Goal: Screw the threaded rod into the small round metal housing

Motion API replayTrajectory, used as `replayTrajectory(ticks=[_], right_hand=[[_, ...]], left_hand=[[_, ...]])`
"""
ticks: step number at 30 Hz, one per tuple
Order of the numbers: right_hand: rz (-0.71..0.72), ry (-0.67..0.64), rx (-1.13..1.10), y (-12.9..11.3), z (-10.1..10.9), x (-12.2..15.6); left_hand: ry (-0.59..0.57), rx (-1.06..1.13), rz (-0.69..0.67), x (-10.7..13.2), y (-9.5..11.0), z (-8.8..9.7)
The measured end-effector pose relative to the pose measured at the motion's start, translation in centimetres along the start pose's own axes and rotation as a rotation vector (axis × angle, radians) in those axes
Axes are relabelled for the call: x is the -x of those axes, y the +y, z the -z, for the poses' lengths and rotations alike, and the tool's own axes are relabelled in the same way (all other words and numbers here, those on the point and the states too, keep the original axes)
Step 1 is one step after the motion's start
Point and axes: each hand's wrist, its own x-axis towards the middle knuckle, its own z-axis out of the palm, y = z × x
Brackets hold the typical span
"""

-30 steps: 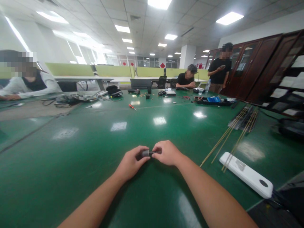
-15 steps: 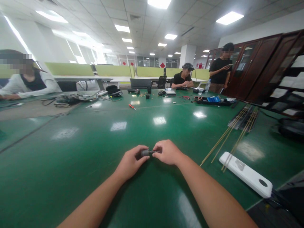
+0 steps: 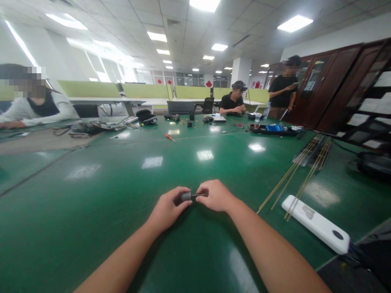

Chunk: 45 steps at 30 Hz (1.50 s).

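My left hand (image 3: 167,208) is closed around a small grey cylindrical part (image 3: 186,196), thumb below and fingers above. Out of the cylinder's right end runs a thin dark ridged shaft (image 3: 195,195), lying level. The fingertips of my right hand (image 3: 215,195) pinch that shaft near its far end, which they partly hide. Both hands are close together, low over the green tabletop (image 3: 183,171). Too little of the part shows to tell its exact kind.
To the right lie thin wooden sticks (image 3: 282,177) and a long white device (image 3: 316,224). A red screwdriver (image 3: 170,138) rests farther off. Tools, cables and a black tray (image 3: 275,129) line the far side. Several people are around the table, one standing at the back right.
My hands and the grey part have stayed almost still. The seated person at the back has shifted their head and hands slightly.
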Motion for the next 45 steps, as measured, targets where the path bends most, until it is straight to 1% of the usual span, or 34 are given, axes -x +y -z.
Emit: replayTrajectory(ticks=[8, 20, 45], right_hand=[[-0.022, -0.029, 0.011, -0.43, 0.44, -0.09], [-0.036, -0.022, 0.013, -0.41, 0.45, -0.01], [-0.047, -0.010, 0.009, -0.18, 0.59, -0.03]], left_hand=[[0.012, -0.019, -0.001, -0.04, 0.19, 0.11], [0.011, -0.018, -0.003, -0.05, 0.36, 0.25], [0.015, -0.019, 0.010, -0.02, -0.05, 0.17]])
